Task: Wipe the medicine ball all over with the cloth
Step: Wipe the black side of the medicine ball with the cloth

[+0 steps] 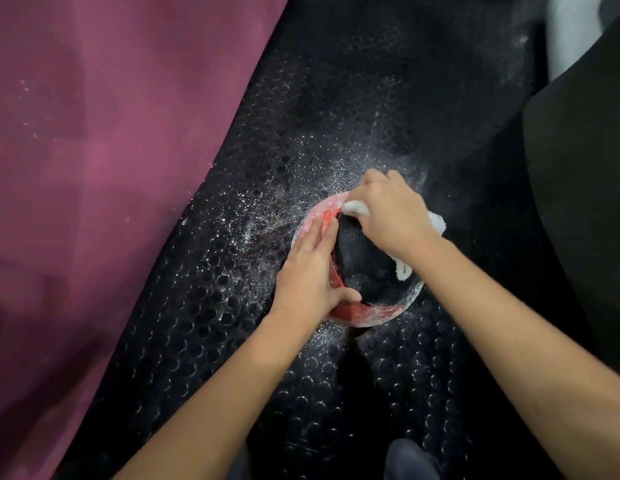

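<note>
A red and black medicine ball (364,271), dusted with white powder, sits on the black studded floor mat (301,133). My left hand (312,271) lies on the ball's left red side, fingers straight, thumb hooked at the black panel's edge. My right hand (388,213) grips a white cloth (436,221) and presses it onto the top far side of the ball. Parts of the cloth stick out beside my fingers and under my wrist.
White powder is scattered on the mat around the ball. A maroon surface (93,168) fills the left side. A dark padded object (585,168) stands at the right, with a white patch (571,29) behind it. A dark shoe tip (409,459) shows at the bottom.
</note>
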A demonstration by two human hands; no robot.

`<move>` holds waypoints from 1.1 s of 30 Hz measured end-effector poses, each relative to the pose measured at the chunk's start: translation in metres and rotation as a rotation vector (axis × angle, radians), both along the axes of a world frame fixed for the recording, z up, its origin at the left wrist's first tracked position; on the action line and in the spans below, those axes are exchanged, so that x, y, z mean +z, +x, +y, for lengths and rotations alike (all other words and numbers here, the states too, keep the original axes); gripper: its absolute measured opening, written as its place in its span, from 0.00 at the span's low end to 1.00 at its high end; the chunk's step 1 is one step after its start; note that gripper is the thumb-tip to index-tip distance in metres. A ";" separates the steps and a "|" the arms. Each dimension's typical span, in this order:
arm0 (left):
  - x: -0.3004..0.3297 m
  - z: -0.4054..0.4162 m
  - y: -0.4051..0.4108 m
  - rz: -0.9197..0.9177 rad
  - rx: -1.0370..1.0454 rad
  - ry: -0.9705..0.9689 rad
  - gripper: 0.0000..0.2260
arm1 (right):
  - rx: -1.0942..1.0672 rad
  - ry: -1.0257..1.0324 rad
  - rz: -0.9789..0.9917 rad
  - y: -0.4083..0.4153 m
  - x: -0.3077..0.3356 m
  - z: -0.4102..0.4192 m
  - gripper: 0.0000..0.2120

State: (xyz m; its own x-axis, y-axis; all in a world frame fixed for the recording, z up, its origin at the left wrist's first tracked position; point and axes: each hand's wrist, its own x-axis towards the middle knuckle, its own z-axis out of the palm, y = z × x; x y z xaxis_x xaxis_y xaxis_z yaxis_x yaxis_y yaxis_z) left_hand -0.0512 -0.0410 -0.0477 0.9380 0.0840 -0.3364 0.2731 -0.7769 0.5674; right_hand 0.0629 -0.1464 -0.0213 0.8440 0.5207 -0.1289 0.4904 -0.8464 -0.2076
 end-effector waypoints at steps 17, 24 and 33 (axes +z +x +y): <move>-0.004 -0.007 0.010 0.034 -0.159 0.108 0.54 | -0.407 0.149 0.165 0.041 -0.012 -0.032 0.05; -0.001 0.002 0.020 0.042 -0.071 0.082 0.58 | -0.127 0.034 -0.104 0.010 -0.010 -0.019 0.08; 0.001 0.002 0.043 0.034 -0.014 0.036 0.57 | -0.016 0.131 -0.193 -0.024 -0.011 -0.028 0.07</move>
State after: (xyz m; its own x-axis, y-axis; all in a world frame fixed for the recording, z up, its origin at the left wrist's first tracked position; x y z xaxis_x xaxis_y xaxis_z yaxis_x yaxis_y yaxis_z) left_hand -0.0079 -0.0392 -0.0471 0.9272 0.0836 -0.3652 0.2808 -0.8003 0.5297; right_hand 0.0387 -0.1740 -0.0322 0.8549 0.5084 0.1034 0.5181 -0.8267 -0.2194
